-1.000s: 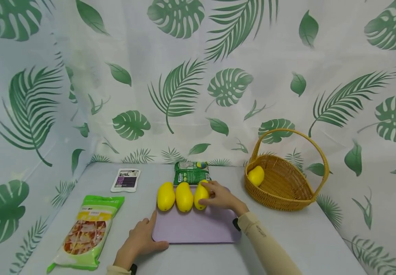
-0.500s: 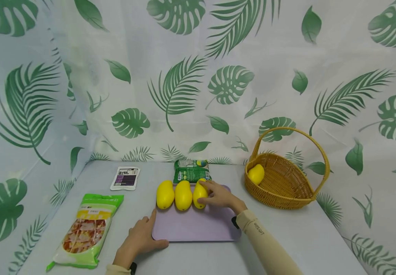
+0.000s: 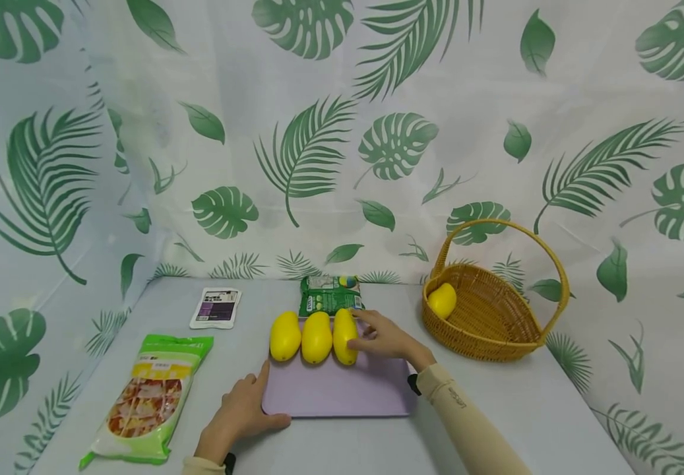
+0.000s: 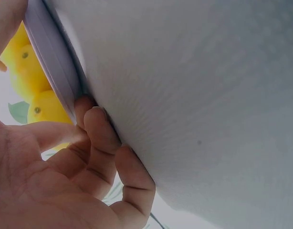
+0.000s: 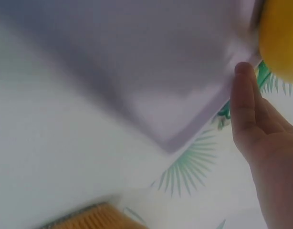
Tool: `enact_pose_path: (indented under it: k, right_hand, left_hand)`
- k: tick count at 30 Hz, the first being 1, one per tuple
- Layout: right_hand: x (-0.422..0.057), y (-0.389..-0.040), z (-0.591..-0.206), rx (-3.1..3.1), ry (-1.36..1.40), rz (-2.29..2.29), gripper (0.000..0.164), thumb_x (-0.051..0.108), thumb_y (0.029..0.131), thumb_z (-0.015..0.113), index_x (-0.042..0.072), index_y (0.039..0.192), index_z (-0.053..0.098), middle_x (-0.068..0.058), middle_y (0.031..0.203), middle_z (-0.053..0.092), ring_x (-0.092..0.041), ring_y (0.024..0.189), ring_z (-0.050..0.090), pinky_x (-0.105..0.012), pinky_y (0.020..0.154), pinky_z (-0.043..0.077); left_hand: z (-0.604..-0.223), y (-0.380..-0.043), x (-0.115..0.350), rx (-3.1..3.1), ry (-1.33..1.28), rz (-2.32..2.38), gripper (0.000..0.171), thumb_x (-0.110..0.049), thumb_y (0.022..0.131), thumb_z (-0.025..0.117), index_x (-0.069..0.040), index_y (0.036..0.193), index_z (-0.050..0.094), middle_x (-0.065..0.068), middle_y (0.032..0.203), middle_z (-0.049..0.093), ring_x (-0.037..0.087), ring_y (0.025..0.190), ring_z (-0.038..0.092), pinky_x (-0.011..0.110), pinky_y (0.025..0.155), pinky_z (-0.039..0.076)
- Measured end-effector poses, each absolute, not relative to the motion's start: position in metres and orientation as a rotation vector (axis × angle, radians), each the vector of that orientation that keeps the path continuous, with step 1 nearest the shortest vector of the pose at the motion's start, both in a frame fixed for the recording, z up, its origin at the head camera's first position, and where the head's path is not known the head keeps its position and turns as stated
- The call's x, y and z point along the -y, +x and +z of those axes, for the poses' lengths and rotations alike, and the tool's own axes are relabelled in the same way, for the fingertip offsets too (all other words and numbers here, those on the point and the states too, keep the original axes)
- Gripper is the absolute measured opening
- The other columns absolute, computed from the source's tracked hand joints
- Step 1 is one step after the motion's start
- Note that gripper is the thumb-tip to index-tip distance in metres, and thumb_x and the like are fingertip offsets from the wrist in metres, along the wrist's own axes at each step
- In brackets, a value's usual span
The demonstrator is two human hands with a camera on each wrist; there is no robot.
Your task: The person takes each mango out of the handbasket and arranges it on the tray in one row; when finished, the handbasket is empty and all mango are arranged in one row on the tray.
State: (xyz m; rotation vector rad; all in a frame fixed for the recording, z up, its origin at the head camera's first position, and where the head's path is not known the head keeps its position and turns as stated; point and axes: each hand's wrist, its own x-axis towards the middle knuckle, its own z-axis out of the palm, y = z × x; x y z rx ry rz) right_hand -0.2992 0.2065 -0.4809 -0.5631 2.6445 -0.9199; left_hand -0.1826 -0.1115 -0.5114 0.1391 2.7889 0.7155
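Three yellow mangoes lie side by side along the far edge of a lilac tray [image 3: 330, 396]: a left mango [image 3: 285, 336], a middle mango [image 3: 316, 338] and a right mango [image 3: 344, 336]. My right hand [image 3: 386, 340] is at the right mango's side, its fingers loosely extended; in the right wrist view a gap shows between fingertips [image 5: 243, 69] and mango [image 5: 282, 40]. My left hand [image 3: 243, 409] holds the tray's near left corner, thumb along the front edge and index finger at the left side. Its other fingers [image 4: 134, 174] bend against the table.
A wicker basket [image 3: 484, 343] with a tall handle stands at the right, another mango [image 3: 442, 301] inside. Behind the tray lies a green packet [image 3: 331, 295]. At the left are a small white-and-purple packet [image 3: 217, 309] and a large green-edged food bag [image 3: 148, 399]. A leaf-print curtain [image 3: 318, 145] rises behind.
My right hand has loosened from the right mango and shifted slightly right, leaving more of the mango showing. My left hand and the tray stay as they were.
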Motion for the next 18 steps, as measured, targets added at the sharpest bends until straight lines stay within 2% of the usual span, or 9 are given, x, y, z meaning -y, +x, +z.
enact_pose_path:
  k: [9, 18]
  right_hand:
    - [-0.222, -0.291, -0.473, -2.670, -0.583, -0.921, 0.084, 0.050, 0.090, 0.069, 0.016, 0.158, 0.033, -0.017, 0.157, 0.040, -0.032, 0.122, 0.061, -0.050, 0.101, 0.052]
    - [-0.242, -0.288, -0.464, -2.725, -0.593, -0.866, 0.084, 0.053, 0.091, 0.068, 0.018, 0.158, 0.032, -0.018, 0.157, 0.039, -0.033, 0.123, 0.060, -0.050, 0.101, 0.052]
  left_hand:
    - [-0.511, -0.183, 0.112, -2.791, 0.141, 0.708, 0.119, -0.058, 0.065, 0.088, -0.001, 0.154, 0.033, 0.029, 0.132, 0.058, 0.041, 0.115, 0.058, 0.071, 0.094, 0.045]
    - [-0.514, -0.185, 0.111, -2.782, 0.128, 0.686, 0.122, -0.060, 0.064, 0.088, -0.002, 0.155, 0.032, 0.029, 0.132, 0.058, 0.041, 0.115, 0.058, 0.072, 0.096, 0.044]
